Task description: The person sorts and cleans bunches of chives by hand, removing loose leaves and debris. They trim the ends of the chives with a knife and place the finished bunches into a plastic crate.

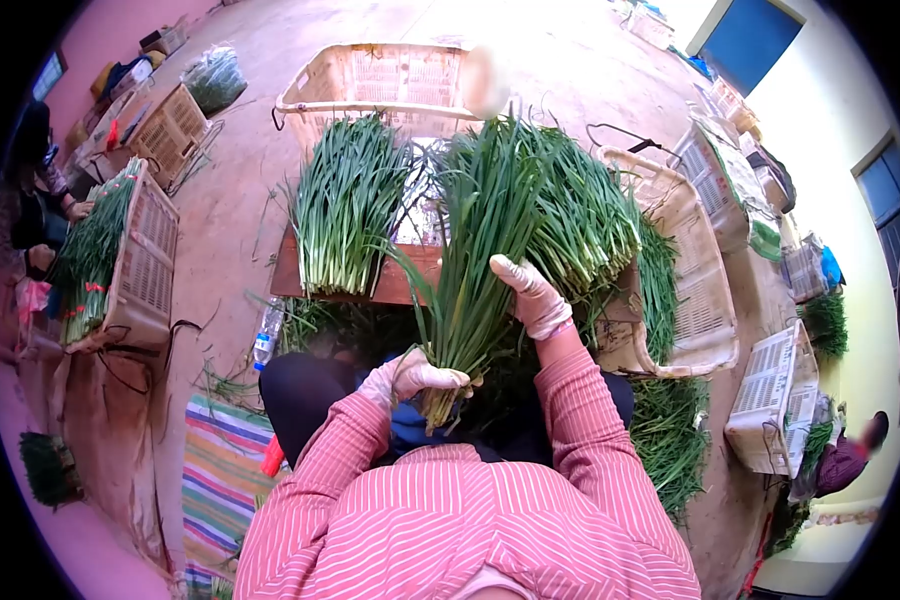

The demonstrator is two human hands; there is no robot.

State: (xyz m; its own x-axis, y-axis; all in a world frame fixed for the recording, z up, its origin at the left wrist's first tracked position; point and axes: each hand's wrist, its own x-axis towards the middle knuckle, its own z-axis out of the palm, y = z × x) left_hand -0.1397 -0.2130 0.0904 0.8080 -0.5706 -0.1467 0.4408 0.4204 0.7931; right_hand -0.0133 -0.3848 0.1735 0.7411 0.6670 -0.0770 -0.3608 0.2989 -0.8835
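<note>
A bunch of long green chives (pixel 485 235) stands tilted in front of me, leaves up and pale stem ends down. My left hand (pixel 415 378), in a whitish glove, is closed round the stems near their lower ends. My right hand (pixel 530 295), also gloved, grips the bunch higher up on its right side; the thumb shows and most of its fingers are hidden behind the leaves. Beyond the bunch, a low wooden table (pixel 287 268) bears a pile of chives (pixel 350 205) on the left and a larger pile (pixel 590 220) on the right.
A plastic crate (pixel 390 78) stands behind the table, and another crate (pixel 705 290) with chives sits at the right. Loose greens (pixel 665 440) lie on the floor. A bottle (pixel 265 340) and striped mat (pixel 220 470) are at left. Other people work at both sides.
</note>
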